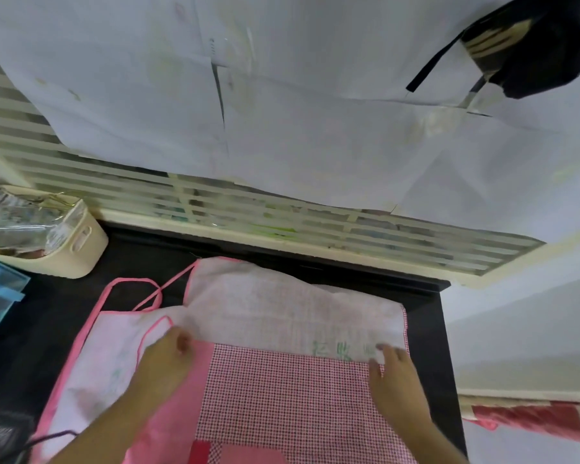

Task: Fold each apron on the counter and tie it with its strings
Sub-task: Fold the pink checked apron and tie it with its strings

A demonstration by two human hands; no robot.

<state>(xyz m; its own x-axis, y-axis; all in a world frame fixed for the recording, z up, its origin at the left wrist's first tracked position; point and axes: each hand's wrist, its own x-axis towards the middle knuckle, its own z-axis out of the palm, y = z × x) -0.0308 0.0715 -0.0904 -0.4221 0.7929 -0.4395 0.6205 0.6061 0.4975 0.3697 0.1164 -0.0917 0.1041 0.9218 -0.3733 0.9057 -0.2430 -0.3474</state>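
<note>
Both hands, left hand (168,354) and right hand (394,366), pinched the folded edge of the pink apron (282,390). The cloth looked light, limp and easily creased, best held at that edge's corners.

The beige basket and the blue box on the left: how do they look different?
The beige basket is rounded, has a handle slot and is stuffed with clear plastic wrappers; the blue box is angular, with squared compartments, and what it holds cannot be seen. The basket sits farther back, the box nearer and cut off by the frame. Both stand on the dark counter.
</note>
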